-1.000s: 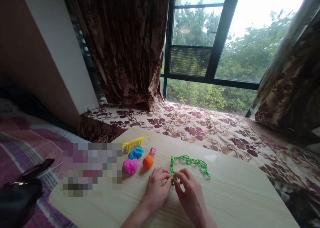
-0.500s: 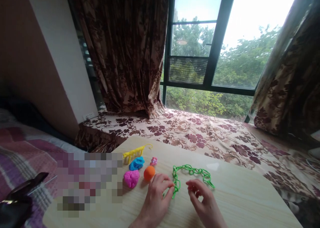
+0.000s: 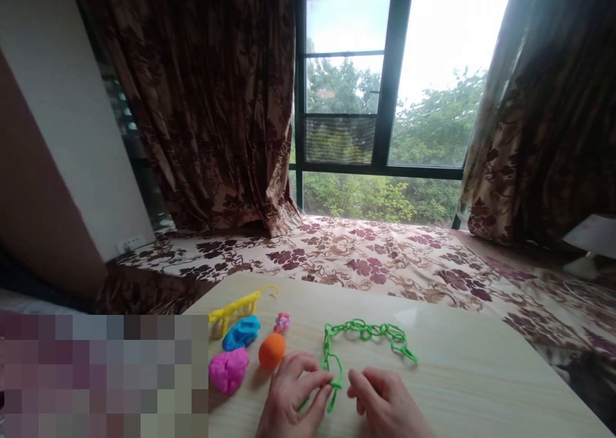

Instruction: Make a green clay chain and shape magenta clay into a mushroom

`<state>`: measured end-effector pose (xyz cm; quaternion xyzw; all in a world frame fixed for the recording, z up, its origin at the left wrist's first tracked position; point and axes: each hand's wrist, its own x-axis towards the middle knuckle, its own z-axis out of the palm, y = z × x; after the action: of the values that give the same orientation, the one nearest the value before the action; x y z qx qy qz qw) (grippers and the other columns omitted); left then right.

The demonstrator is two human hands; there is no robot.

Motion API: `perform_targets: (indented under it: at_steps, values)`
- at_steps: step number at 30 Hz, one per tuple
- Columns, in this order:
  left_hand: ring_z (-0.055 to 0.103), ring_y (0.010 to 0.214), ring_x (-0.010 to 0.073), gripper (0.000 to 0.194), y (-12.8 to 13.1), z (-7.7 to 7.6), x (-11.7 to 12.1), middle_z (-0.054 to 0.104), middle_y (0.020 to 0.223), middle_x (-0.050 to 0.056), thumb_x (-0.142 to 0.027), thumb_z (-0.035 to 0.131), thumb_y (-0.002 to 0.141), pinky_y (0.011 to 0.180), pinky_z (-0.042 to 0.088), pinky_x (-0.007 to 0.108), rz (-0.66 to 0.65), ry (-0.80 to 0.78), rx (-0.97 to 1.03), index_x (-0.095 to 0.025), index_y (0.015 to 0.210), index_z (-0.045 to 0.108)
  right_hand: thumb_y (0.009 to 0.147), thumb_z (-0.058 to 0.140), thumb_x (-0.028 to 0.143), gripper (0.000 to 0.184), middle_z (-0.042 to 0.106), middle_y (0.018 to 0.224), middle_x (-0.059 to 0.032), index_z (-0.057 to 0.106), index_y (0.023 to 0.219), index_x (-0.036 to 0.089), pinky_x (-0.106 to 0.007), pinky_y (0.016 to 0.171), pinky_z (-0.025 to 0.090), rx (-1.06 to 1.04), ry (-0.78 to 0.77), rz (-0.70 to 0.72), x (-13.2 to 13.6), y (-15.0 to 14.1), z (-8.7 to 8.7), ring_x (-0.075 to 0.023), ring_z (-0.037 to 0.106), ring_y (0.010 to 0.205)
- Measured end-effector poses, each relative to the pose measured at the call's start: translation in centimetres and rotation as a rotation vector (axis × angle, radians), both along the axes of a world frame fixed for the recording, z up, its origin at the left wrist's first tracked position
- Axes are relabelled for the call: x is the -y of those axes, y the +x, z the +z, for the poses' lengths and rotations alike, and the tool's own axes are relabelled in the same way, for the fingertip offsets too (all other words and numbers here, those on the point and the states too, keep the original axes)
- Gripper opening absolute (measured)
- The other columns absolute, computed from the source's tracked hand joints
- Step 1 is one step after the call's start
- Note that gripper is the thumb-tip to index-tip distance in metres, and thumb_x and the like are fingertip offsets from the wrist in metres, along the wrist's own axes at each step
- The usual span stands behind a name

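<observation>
A green chain [image 3: 366,330] of linked loops lies bent across the pale table. Its near end hangs at my left hand [image 3: 294,396], whose thumb and forefinger pinch the last loops; a green strand pokes out below these fingers. Just right of that end is my right hand [image 3: 385,399], fingers curled in and thumb pressed to them, apart from the chain; no object shows in it. Close to my left hand sits an orange ball [image 3: 272,351]. Beside it are a pink lump [image 3: 229,370], a crumpled blue piece [image 3: 241,333] and a small pink figure [image 3: 282,322].
A yellow rack-like piece with a hook [image 3: 235,311] lies at the table's [image 3: 457,361] far left. Beyond the table is a window seat with a flowered cover [image 3: 332,258], curtains [image 3: 216,104] and a lamp [image 3: 594,236] at right. The lower left is pixelated.
The view has shifted, moving the table's things a little left. My right hand has curled tighter. The chain's near loop now shows wider at my left fingertips.
</observation>
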<state>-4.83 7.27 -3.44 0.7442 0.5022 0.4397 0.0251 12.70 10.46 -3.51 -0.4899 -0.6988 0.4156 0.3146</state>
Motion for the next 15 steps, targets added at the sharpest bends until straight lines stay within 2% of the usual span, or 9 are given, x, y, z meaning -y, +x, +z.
perform_targets:
  at_steps: [4, 8, 15]
  values:
    - [0.054, 0.093, 0.0192, 0.015, -0.2, -0.2, 0.3, 0.06, 0.087, 0.005, -0.023, 0.056, 0.078, 0.081, 0.049, 0.033, 0.024, -0.076, 0.036, -0.025, 0.089, 0.066, 0.08, 0.048, 0.037, 0.035, 0.049, 0.05, 0.0016, 0.064, 0.06, 0.013, -0.018, 0.046, 0.03, -0.034, 0.005, 0.075, 0.9, -0.7, 0.7, -0.009, 0.042, 0.048]
    - [0.053, 0.096, 0.0193, 0.016, -0.1, -0.1, 0.6, 0.062, 0.087, 0.004, -0.024, 0.056, 0.079, 0.085, 0.048, 0.034, 0.001, -0.11, 0.03, -0.026, 0.091, 0.066, 0.076, 0.052, 0.033, 0.026, 0.053, 0.055, 0.0014, 0.066, 0.066, 0.014, -0.018, 0.049, 0.032, -0.091, -0.011, 0.095, 1.1, -1.0, 0.9, -0.0091, 0.042, 0.052]
    - [0.054, 0.094, 0.0199, 0.019, 0.3, 0.0, 0.8, 0.064, 0.088, 0.005, -0.024, 0.054, 0.08, 0.084, 0.048, 0.037, -0.021, -0.124, 0.047, -0.026, 0.095, 0.067, 0.074, 0.052, 0.025, 0.018, 0.052, 0.055, 0.0017, 0.064, 0.066, 0.014, -0.018, 0.048, 0.033, -0.159, 0.01, 0.042, 1.1, -1.3, -0.2, -0.0087, 0.042, 0.051]
